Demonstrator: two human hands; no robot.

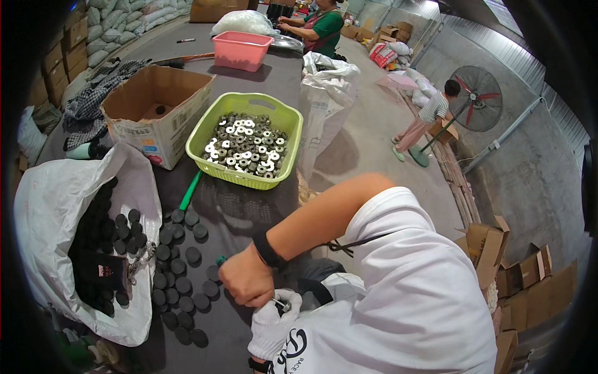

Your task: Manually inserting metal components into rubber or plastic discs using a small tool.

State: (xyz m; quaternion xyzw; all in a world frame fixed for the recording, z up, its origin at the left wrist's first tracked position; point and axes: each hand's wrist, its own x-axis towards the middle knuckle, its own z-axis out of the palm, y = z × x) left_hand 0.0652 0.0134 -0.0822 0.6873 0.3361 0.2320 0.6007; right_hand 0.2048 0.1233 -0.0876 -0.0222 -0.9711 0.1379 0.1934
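Observation:
My right hand [246, 277] is bare, with a black band at the wrist, and closed in a fist around a green-ended tool [222, 260]. Most of that tool is hidden in the fist. Just below it, my left hand [274, 324], in a white knit glove, pinches a small part with a bit of bright metal [281, 305] showing. What that part is cannot be made out. Left of my hands, several black round discs [184, 285] lie loose on the dark table. More discs spill from a white woven sack [47, 218] lying on its side.
A lime-green basket [294, 140] of small metal rings stands ahead, beside an open cardboard box [177, 128]. Farther back are a pink bin [240, 53] and a co-worker in green [327, 28]. An upright white sack [321, 118] is at the table's right edge. Another person stands near a large fan [476, 98].

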